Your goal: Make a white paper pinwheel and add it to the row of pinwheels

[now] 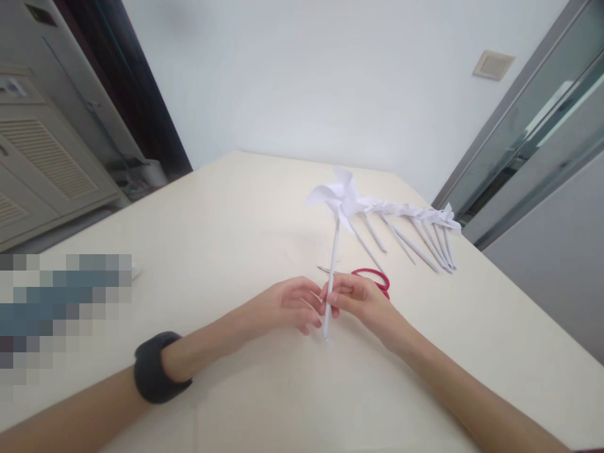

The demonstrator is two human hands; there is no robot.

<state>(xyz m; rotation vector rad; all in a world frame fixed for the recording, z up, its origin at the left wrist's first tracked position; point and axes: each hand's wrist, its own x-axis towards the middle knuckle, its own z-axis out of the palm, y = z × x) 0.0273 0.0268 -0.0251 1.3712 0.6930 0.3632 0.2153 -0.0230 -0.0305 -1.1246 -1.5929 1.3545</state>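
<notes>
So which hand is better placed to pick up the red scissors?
Right, probably. The right hand lies directly in front of the red scissors, almost touching their handles, while the left hand sits farther away, across the pinwheel stick.

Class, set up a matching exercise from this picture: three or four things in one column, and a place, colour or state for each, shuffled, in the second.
1. pinwheel
2. scissors
3. row of finished pinwheels
4. wristband

a. red handles, lying behind the right hand
b. black, worn above the left hand
c. stick pinched by both hands
d. lying side by side near the table's far right edge

Pairs: 1-c, 2-a, 3-d, 4-b
</notes>
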